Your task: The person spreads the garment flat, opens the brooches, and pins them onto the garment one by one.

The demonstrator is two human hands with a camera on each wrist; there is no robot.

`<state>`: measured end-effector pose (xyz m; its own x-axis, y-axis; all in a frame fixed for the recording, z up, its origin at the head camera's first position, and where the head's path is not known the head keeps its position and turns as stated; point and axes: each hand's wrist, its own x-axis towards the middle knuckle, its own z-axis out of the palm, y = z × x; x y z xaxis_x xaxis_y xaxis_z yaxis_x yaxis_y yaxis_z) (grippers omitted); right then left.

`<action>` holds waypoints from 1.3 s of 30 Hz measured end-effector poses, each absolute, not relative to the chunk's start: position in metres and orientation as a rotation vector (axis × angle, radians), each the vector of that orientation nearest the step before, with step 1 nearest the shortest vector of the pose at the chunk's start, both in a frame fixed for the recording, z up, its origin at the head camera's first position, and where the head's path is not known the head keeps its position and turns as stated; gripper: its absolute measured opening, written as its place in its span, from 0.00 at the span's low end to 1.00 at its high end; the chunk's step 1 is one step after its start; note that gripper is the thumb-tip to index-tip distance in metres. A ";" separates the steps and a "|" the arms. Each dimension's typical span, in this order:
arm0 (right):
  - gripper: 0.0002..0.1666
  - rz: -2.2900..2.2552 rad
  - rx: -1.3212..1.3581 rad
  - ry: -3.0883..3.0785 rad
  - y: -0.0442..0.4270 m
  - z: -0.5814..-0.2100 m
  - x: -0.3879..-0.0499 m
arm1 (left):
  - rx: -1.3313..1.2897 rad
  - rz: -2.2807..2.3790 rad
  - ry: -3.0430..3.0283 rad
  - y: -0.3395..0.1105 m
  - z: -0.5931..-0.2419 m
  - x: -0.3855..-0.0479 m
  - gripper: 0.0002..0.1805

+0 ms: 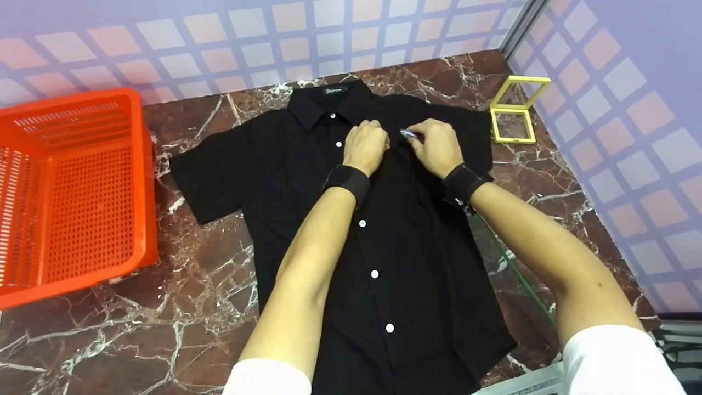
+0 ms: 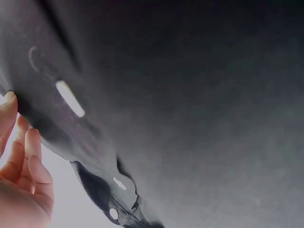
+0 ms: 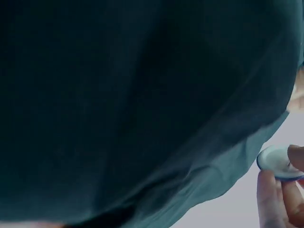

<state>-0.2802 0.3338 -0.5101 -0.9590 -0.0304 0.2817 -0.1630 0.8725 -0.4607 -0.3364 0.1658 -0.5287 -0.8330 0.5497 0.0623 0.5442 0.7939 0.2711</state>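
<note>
A black short-sleeved shirt [image 1: 406, 241] with white buttons lies front up, its collar at the far side. My left hand [image 1: 366, 145] is on its upper front, just right of the button row. In the left wrist view, the thumb and fingers [image 2: 33, 156] pinch the dark cloth at its edge. Over the chest, to the right of it, my right hand [image 1: 437, 144] holds a small round badge [image 1: 408, 134]. The right wrist view shows the badge [image 3: 276, 162] as a pale disc with a dark blue rim, between thumb and fingers; the thumb covers part of it.
An orange plastic basket [image 1: 143, 192] stands at the left on the brown marbled table [image 1: 203, 274]. An opened yellow frame case [image 1: 513, 109] sits beyond the right sleeve. Tiled-pattern panels [image 1: 263, 33] border the back and right. A green cord [image 1: 515, 269] runs beneath the right forearm.
</note>
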 end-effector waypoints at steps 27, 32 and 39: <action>0.12 0.585 0.126 -2.792 0.310 -0.522 -0.271 | 0.867 0.509 2.954 0.163 -0.521 -0.332 0.10; 0.12 0.574 0.111 -2.811 0.307 -0.522 -0.272 | 0.853 0.530 2.946 0.162 -0.520 -0.331 0.11; 0.11 0.560 0.095 -2.798 0.303 -0.524 -0.273 | 0.836 0.581 2.944 0.160 -0.519 -0.330 0.11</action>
